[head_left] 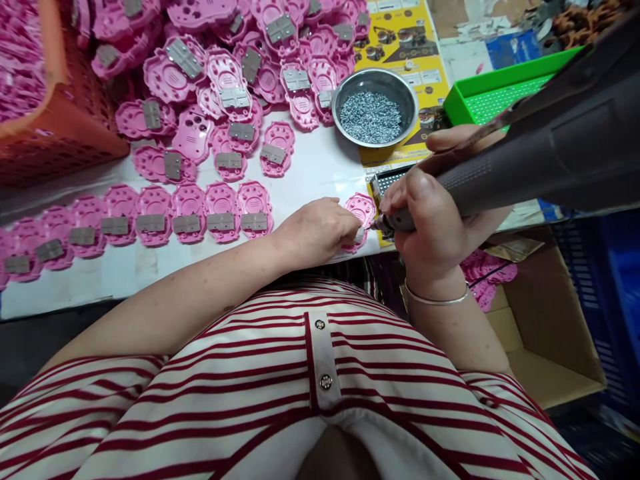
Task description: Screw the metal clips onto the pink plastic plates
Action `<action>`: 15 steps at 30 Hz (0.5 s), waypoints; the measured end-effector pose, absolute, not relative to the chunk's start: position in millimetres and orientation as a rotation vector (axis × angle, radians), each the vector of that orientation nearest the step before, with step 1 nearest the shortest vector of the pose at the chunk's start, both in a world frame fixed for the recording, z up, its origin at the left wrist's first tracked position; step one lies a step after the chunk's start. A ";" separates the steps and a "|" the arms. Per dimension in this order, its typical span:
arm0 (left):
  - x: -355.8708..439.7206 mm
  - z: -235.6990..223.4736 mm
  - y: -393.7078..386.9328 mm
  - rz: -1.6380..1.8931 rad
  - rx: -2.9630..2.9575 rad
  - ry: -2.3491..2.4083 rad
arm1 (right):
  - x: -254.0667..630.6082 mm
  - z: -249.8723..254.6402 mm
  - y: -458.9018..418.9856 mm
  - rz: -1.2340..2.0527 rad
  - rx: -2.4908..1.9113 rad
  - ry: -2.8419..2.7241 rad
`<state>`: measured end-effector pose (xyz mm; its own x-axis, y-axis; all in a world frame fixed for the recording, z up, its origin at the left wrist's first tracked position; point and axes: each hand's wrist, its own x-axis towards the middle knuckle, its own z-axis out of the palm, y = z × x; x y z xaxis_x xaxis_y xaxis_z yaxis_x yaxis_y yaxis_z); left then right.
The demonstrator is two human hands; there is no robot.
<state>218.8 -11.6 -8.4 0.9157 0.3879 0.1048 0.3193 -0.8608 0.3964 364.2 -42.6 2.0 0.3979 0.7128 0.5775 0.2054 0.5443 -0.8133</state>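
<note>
A pink plastic casing (361,208) lies at the front edge of the table, partly covered by my left hand (320,230). My left fingers are closed down on its near side. Wrapped around a dark electric screwdriver (480,177) is my right hand (435,220); the tool lies tilted, its bit pointing left at the casing. Whether the bit touches a screw cannot be made out. Leftward along the edge runs a row of similar pink casings (187,200), each with a grey metal plate.
Behind are a metal bowl of small screws (373,117), a heap of pink casings (227,73) and a green tray (500,100). An orange basket (60,130) stands at left. A cardboard box (555,333) with pink parts sits below right, beside a blue crate (595,280).
</note>
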 end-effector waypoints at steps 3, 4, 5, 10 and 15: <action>219.7 -8.9 -14.9 0.252 2.676 0.567 | 360.8 7.0 -42.7 0.315 -0.840 -1.109; 220.6 -9.1 -17.6 0.254 2.668 0.615 | 360.6 7.2 -43.2 0.321 -0.846 -1.113; 221.8 -9.1 -20.9 0.261 2.661 0.674 | 360.9 6.8 -43.6 0.331 -0.868 -1.115; 229.6 -7.8 -37.6 0.319 2.684 0.920 | 365.0 0.4 -44.3 0.321 -0.975 -1.083; 230.3 -10.3 -38.5 0.384 2.667 0.942 | 367.3 -2.4 -46.1 0.278 -1.052 -1.121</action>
<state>230.3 -38.5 -10.3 0.7512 0.6422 0.1526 0.5659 -0.7456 0.3519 367.3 -46.1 -2.4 0.4581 0.6570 0.5988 0.3016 0.5188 -0.8000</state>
